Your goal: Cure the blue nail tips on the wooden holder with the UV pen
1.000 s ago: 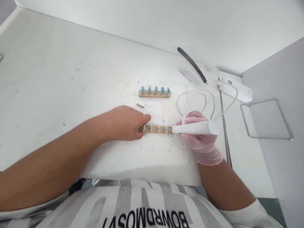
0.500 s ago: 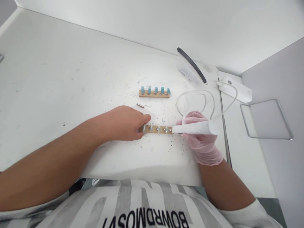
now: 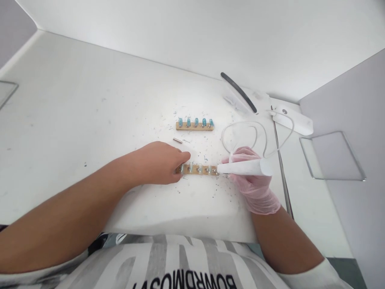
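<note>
My bare left hand [image 3: 164,163] is closed round the left end of a wooden nail stand [image 3: 195,169], which carries several pale, clear nail tips in a row. In a pink glove, my right hand [image 3: 249,176] grips a white electric nail drill [image 3: 245,167] with a cord. The drill's narrow end is at the stand's right end, by the last nail tip; whether it touches cannot be made out. Behind lies a second wooden stand [image 3: 195,127] with several blue nail tips [image 3: 196,121]. A small metal pin [image 3: 177,140] rests between the stands.
Bits of nail dust and shavings are scattered over the white table [image 3: 105,120]. A desk lamp with a dark curved edge [image 3: 239,92] stands at the back right. The looped white cord [image 3: 240,123] runs to a white box [image 3: 293,120]. A metal wire frame [image 3: 333,156] is at the right.
The whole view has shifted slightly, so the table items sit a little lower in the picture. Both hands keep their holds on the stand and the drill.
</note>
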Action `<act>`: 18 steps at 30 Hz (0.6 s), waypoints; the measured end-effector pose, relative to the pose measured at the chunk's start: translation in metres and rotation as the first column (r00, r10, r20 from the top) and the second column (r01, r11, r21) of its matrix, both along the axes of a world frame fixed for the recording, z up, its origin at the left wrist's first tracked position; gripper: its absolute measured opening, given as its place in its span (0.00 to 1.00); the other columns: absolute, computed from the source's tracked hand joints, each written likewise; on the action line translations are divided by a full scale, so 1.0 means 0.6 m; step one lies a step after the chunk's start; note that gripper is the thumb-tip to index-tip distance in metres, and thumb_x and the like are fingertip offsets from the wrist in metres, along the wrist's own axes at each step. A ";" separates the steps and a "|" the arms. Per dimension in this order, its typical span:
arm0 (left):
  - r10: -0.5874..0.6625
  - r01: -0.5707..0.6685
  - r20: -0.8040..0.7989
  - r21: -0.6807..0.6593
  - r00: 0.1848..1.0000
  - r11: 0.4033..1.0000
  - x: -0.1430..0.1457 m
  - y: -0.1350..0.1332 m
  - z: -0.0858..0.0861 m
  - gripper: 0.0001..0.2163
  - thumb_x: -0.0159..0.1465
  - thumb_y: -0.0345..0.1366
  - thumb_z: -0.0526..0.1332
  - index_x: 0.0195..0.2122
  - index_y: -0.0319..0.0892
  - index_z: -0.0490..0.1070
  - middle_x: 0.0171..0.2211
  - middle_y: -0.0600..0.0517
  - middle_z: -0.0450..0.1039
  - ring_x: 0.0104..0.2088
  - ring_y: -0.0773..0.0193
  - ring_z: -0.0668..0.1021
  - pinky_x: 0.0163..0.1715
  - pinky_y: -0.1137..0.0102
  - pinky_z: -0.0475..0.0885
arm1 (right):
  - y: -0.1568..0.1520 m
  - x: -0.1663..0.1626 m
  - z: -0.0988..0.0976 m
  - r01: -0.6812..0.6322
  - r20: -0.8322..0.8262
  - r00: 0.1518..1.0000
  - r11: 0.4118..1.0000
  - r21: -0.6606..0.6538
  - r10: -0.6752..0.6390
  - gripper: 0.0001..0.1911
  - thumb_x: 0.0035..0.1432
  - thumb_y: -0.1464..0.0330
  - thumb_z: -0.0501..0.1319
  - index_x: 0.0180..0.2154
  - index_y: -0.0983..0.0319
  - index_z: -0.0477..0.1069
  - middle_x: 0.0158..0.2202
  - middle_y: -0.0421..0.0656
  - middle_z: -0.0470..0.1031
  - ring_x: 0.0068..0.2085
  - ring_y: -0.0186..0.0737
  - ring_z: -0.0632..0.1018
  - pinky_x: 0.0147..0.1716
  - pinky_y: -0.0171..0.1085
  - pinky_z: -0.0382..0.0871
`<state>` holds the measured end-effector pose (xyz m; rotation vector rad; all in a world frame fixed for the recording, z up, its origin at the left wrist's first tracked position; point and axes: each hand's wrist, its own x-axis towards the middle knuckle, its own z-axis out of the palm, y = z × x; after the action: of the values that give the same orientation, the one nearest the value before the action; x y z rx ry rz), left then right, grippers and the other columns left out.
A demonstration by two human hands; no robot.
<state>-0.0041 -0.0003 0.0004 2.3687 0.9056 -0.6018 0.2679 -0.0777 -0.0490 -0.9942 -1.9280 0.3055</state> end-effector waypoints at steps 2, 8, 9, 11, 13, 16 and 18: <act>-0.008 0.008 0.018 0.005 1.000 1.000 -0.001 0.000 0.001 0.05 0.65 0.38 0.58 0.34 0.47 0.62 0.31 0.50 0.76 0.28 0.58 0.75 0.27 0.63 0.60 | 0.001 -0.001 -0.001 0.009 -0.009 1.000 1.000 0.021 -0.009 0.09 0.60 0.71 0.65 0.43 0.55 0.75 0.32 0.41 0.83 0.30 0.43 0.75 0.32 0.47 0.75; -0.024 0.023 0.065 0.026 0.998 0.999 -0.005 0.000 0.002 0.06 0.64 0.38 0.57 0.32 0.46 0.59 0.30 0.51 0.76 0.29 0.57 0.75 0.27 0.63 0.63 | 0.007 -0.005 -0.011 0.085 0.013 0.996 0.994 0.071 -0.086 0.05 0.61 0.69 0.65 0.40 0.56 0.74 0.32 0.41 0.83 0.30 0.42 0.78 0.31 0.46 0.77; -0.022 0.020 0.074 0.030 0.997 0.999 -0.006 0.000 0.002 0.06 0.64 0.38 0.57 0.32 0.46 0.59 0.30 0.50 0.76 0.29 0.58 0.75 0.28 0.63 0.63 | 0.008 -0.006 -0.014 0.106 0.003 0.994 0.992 0.074 -0.107 0.04 0.61 0.69 0.65 0.40 0.57 0.74 0.32 0.42 0.83 0.31 0.43 0.80 0.31 0.45 0.78; -0.023 0.020 0.094 0.033 0.995 0.999 -0.008 0.001 0.000 0.06 0.64 0.38 0.57 0.32 0.46 0.59 0.31 0.50 0.77 0.29 0.58 0.75 0.28 0.63 0.63 | 0.010 -0.006 -0.024 0.157 -0.057 0.986 0.987 0.041 -0.155 0.04 0.62 0.68 0.65 0.40 0.57 0.73 0.33 0.42 0.82 0.34 0.44 0.83 0.34 0.45 0.80; -0.030 0.026 0.110 0.034 0.993 0.999 -0.011 0.001 -0.002 0.07 0.65 0.39 0.57 0.33 0.46 0.60 0.32 0.50 0.77 0.29 0.58 0.76 0.27 0.63 0.63 | 0.014 -0.006 -0.036 0.189 -0.081 0.979 0.981 0.033 -0.185 0.06 0.63 0.65 0.66 0.42 0.57 0.73 0.35 0.43 0.83 0.35 0.44 0.84 0.36 0.45 0.82; -0.033 0.026 0.133 0.053 0.991 0.998 -0.014 0.001 -0.008 0.08 0.67 0.42 0.57 0.34 0.46 0.61 0.32 0.50 0.77 0.31 0.58 0.76 0.28 0.63 0.63 | 0.022 -0.004 -0.049 0.191 -0.063 0.981 0.978 0.080 -0.186 0.07 0.66 0.62 0.65 0.44 0.55 0.73 0.36 0.43 0.83 0.35 0.44 0.85 0.37 0.46 0.83; -0.024 0.015 0.139 0.065 0.990 0.998 -0.015 0.000 -0.012 0.08 0.67 0.43 0.58 0.35 0.46 0.63 0.32 0.52 0.76 0.31 0.58 0.77 0.29 0.64 0.63 | 0.026 -0.005 -0.053 0.197 -0.046 0.980 0.975 0.103 -0.193 0.08 0.67 0.61 0.65 0.46 0.55 0.73 0.37 0.44 0.84 0.37 0.46 0.86 0.39 0.47 0.84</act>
<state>-0.0131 -0.0003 -0.0068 2.4451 0.8522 -0.4142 0.2646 -0.0621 -0.0806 -1.0893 -1.7790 0.1045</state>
